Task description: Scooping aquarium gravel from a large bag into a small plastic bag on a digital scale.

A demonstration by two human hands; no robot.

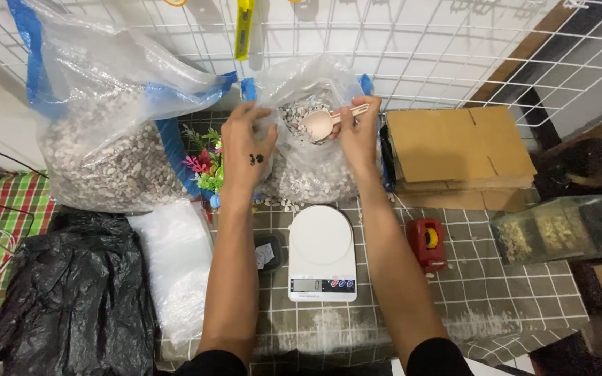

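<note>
My left hand (pixel 247 143) grips the left rim of a clear plastic bag (pixel 315 174) full of small pale pebbles, holding its mouth apart. My right hand (pixel 358 132) holds a light wooden spoon (pixel 322 123) by its handle, with the bowl of the spoon just inside the bag's mouth above the pebbles. Below the bag, between my forearms, a white kitchen scale (pixel 321 252) sits on the tiled table (pixel 496 292), its platform bare.
A bigger clear bag of pebbles (pixel 109 139) leans at the left. A black plastic bag (pixel 71 292) and folded clear bags (pixel 175 264) lie in front of it. Stacked cardboard (pixel 461 150), a red tape dispenser (pixel 426 242) and a clear compartment box (pixel 562 230) are at the right. White wire grid (pixel 412 42) behind.
</note>
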